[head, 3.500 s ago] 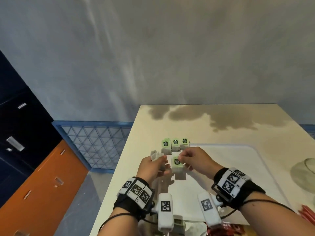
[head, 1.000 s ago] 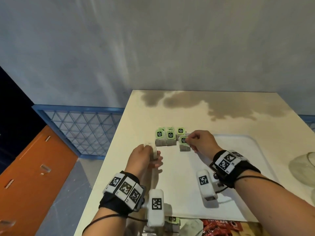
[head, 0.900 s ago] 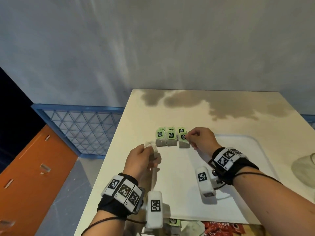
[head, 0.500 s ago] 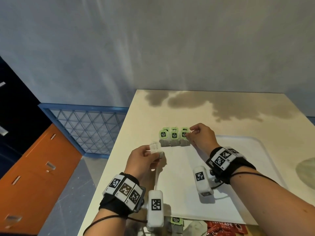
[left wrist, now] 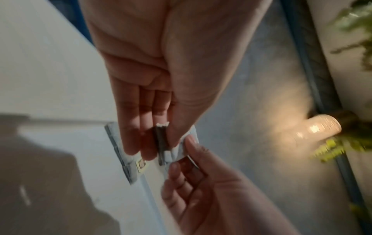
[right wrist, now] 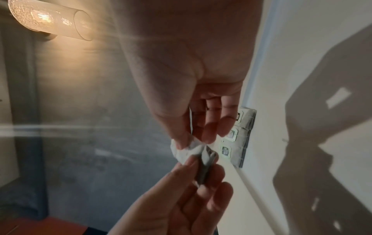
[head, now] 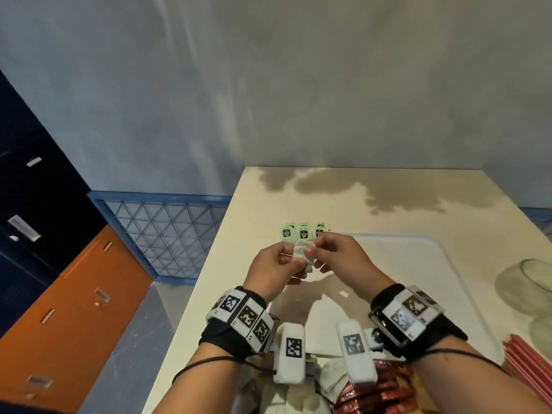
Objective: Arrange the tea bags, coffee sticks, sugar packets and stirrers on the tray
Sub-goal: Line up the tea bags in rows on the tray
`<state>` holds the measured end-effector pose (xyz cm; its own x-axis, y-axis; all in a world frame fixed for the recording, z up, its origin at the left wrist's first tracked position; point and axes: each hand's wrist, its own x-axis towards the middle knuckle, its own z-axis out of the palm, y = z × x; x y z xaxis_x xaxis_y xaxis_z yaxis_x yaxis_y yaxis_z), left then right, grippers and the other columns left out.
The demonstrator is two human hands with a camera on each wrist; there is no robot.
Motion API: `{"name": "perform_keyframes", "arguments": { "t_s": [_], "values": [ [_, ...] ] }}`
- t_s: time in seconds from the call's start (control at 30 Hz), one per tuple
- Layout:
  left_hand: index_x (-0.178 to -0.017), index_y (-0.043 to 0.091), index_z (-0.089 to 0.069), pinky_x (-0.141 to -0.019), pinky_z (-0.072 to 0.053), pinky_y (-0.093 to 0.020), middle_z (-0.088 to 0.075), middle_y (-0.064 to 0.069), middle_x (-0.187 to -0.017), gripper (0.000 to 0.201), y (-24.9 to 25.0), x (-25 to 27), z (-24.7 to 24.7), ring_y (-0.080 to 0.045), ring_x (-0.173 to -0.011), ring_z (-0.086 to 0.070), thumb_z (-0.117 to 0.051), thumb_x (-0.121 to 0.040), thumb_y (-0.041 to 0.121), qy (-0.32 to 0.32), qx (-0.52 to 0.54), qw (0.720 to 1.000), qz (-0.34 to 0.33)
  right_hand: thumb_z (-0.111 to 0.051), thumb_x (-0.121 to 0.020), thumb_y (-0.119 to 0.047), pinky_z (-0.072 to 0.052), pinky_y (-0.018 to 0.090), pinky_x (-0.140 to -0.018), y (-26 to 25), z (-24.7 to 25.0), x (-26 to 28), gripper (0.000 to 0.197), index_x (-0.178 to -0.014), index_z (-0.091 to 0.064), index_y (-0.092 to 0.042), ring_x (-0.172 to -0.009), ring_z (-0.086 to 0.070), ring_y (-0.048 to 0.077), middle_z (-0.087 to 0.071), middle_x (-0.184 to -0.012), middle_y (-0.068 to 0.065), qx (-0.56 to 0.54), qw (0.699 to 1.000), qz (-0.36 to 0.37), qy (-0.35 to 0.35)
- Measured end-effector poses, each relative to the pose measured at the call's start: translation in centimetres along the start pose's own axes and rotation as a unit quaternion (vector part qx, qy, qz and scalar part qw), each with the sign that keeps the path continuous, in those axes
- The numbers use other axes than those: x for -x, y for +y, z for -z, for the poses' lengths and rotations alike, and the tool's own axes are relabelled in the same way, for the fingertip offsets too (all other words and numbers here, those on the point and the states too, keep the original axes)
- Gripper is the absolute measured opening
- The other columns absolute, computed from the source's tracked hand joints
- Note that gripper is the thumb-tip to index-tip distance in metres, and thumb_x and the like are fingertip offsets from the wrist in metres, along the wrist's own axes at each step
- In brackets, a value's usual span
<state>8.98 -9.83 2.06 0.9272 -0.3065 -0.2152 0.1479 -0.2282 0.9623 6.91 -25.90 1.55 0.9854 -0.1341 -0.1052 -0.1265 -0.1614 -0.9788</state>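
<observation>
Both hands meet above the far left part of the tray (head: 442,264): the left hand (head: 276,268) and the right hand (head: 343,261) each pinch the same pale tea bag (head: 302,253) between thumb and fingertips, the other fingers curled in. From the right wrist the bag looks crumpled where the two grips meet. Just beyond the hands, a row of green-tagged tea bags (head: 303,234) lies side by side along the tray's far left corner, close to the desk's (head: 239,264) left edge, where the surface drops off to the floor. To the right the tray's white floor lies bare up to its rim. Red coffee sticks (head: 376,392) sit at the near edge, partly covered by the wrist cameras and cut off by the frame. Red stirrers (head: 519,360) and a glass bowl (head: 525,286) are also cut off at the right. Whether the held bag carries a tag cannot be made out.
</observation>
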Motion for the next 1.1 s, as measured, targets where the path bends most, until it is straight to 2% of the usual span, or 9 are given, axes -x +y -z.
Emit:
{"name": "perform_keyframes", "arguments": {
  "t_s": [0.1, 0.2, 0.37, 0.57, 0.73, 0.83, 0.93, 1.0, 1.1],
  "values": [
    [-0.101, 0.012, -0.062, -0.072, -0.052, -0.023, -0.07, 0.006, -0.093, 0.028, 0.1, 0.6, -0.2, -0.012, -0.083, -0.068, -0.077, -0.079, 0.02, 0.065, -0.17, 0.982, -0.056, -0.07, -0.088, -0.011, -0.051, 0.03, -0.061, 0.2, -0.4, 1.1, 0.015, -0.077, -0.06, -0.008, -0.057, -0.059, 0.015, -0.067, -0.069, 0.004, -0.01, 0.999, -0.005, 0.042],
    [-0.092, 0.022, -0.058, -0.076, -0.05, -0.025, -0.067, 0.007, -0.096, 0.024, 0.5, 1.5, -0.6, -0.011, -0.089, -0.064, -0.076, -0.079, 0.03, 0.1, -0.248, 0.959, -0.097, -0.072, -0.086, -0.011, -0.056, 0.033, -0.061, 0.2, -0.6, 1.8, 0.018, -0.076, -0.059, -0.005, -0.053, -0.061, 0.016, -0.067, -0.069, 0.008, -0.008, 0.998, -0.009, 0.065],
    [-0.091, 0.015, -0.063, -0.076, -0.053, -0.03, -0.069, 0.003, -0.09, 0.023, 0.4, 2.0, -1.2, -0.013, -0.083, -0.066, -0.075, -0.078, 0.03, 0.08, -0.237, 0.964, -0.093, -0.074, -0.084, -0.015, -0.059, 0.035, -0.065, -0.3, -1.1, 2.7, 0.015, -0.079, -0.068, -0.002, -0.063, -0.067, 0.02, -0.071, -0.074, 0.012, 0.007, 0.999, 0.013, 0.045],
    [-0.071, 0.021, -0.061, -0.081, -0.054, -0.04, -0.074, 0.0, -0.079, 0.016, -1.9, 0.6, -0.1, -0.022, -0.083, -0.069, -0.064, -0.086, 0.018, 0.09, -0.157, 0.983, -0.042, -0.073, -0.085, -0.017, -0.056, 0.029, -0.062, 0.1, -0.6, 1.5, 0.008, -0.093, -0.072, -0.014, -0.072, -0.066, 0.017, -0.072, -0.087, 0.002, 0.081, 0.996, 0.032, 0.033],
    [-0.078, 0.013, -0.067, -0.067, -0.05, -0.023, -0.074, 0.0, -0.076, 0.01, -3.2, -0.3, 0.5, -0.011, -0.071, -0.07, -0.069, -0.088, 0.014, 0.061, -0.061, 0.996, 0.008, -0.074, -0.085, -0.016, -0.054, 0.026, -0.064, 0.7, -0.7, -0.9, 0.003, -0.086, -0.074, -0.013, -0.068, -0.064, 0.009, -0.074, -0.085, 0.006, 0.131, 0.99, 0.035, -0.047],
    [-0.086, 0.011, -0.069, -0.072, -0.052, -0.026, -0.074, -0.005, -0.084, 0.004, -4.0, -1.5, 1.3, -0.016, -0.077, -0.068, -0.067, -0.089, 0.013, 0.053, -0.097, 0.994, 0.017, -0.073, -0.086, -0.014, -0.055, 0.027, -0.064, 1.3, -1.2, -2.7, 0.004, -0.082, -0.072, -0.015, -0.066, -0.064, 0.009, -0.073, -0.08, 0.006, 0.159, 0.985, 0.019, -0.07],
    [-0.101, 0.013, -0.068, -0.066, -0.048, -0.014, -0.071, -0.001, -0.092, 0.014, -4.5, -3.0, 2.3, -0.015, -0.079, -0.066, -0.066, -0.088, 0.012, 0.074, -0.158, 0.985, 0.01, -0.073, -0.086, -0.015, -0.055, 0.028, -0.065, 2.1, -1.8, -4.9, 0.004, -0.084, -0.073, -0.012, -0.065, -0.064, 0.013, -0.07, -0.074, 0.001, 0.206, 0.976, 0.003, -0.067],
    [-0.108, 0.018, -0.062, -0.064, -0.043, -0.014, -0.068, 0.001, -0.095, 0.023, -4.6, -4.1, 3.0, -0.013, -0.079, -0.063, -0.068, -0.086, 0.016, 0.079, -0.181, 0.98, 0.01, -0.074, -0.086, -0.016, -0.052, 0.027, -0.064, 2.7, -2.0, -6.8, 0.007, -0.082, -0.073, -0.011, -0.06, -0.06, 0.011, -0.066, -0.067, -0.002, 0.231, 0.971, -0.003, -0.06],
    [-0.116, 0.018, -0.056, -0.078, -0.047, -0.024, -0.065, 0.001, -0.099, 0.037, -4.6, -5.0, 3.6, -0.016, -0.091, -0.065, -0.073, -0.083, 0.019, 0.076, -0.201, 0.977, 0.019, -0.074, -0.086, -0.017, -0.047, 0.025, -0.064, 2.9, -2.0, -8.3, 0.009, -0.077, -0.073, -0.015, -0.059, -0.056, 0.005, -0.063, -0.063, -0.009, 0.258, 0.966, 0.0, -0.027]
  ]
}}
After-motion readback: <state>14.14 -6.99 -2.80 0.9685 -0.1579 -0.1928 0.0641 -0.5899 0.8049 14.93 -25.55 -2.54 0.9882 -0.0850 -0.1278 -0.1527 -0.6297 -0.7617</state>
